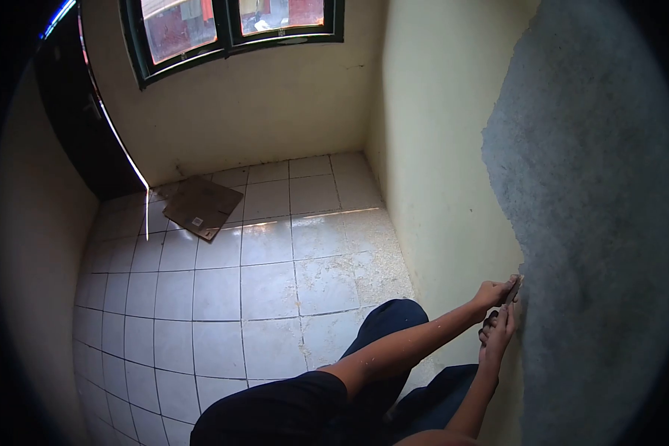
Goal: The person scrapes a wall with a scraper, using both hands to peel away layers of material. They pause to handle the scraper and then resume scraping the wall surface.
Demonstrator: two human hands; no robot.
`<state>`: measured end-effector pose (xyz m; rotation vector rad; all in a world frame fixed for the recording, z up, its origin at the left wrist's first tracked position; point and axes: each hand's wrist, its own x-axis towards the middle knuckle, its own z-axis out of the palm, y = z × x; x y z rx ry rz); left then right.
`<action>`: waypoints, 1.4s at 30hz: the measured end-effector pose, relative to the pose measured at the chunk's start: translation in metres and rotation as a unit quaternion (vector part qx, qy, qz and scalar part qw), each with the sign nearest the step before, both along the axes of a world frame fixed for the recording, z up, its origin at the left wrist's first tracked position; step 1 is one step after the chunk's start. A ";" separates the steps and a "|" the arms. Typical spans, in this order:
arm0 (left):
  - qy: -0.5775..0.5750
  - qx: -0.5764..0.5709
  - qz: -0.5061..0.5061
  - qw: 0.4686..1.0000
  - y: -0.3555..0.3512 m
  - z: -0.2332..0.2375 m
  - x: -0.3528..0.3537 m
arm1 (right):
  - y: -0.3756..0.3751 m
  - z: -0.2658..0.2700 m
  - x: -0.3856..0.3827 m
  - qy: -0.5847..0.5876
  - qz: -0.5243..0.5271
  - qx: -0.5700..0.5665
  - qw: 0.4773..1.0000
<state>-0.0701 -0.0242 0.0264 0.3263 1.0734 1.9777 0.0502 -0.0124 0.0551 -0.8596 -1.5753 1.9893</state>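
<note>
My left hand is closed round a small dark scraper-like tool, whose tip meets the wall where the cream paint ends and bare grey plaster begins. Just below it, my right hand is closed around the lower part of the same tool. The paint edge runs ragged above and below both hands. The tool is small in view, and its exact shape is partly hidden by the fingers.
A flat brown cardboard piece lies on the white tiled floor near the back wall. Pale flakes are scattered along the right wall's base. A dark door stands at the left, and a green-framed window is at the back.
</note>
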 end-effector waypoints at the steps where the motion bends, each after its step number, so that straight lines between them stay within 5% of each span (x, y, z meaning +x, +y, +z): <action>1: 0.002 -0.004 -0.001 1.000 -0.001 0.002 0.000 | 0.001 -0.001 0.000 0.000 0.002 0.001 1.000; 30: 0.063 0.019 0.017 0.998 -0.023 0.010 0.018 | -0.021 0.005 0.021 0.022 0.017 0.023 0.999; 42: -0.070 -0.004 -0.093 0.993 -0.004 -0.005 0.054 | 0.010 0.007 0.055 -0.015 0.039 -0.061 0.997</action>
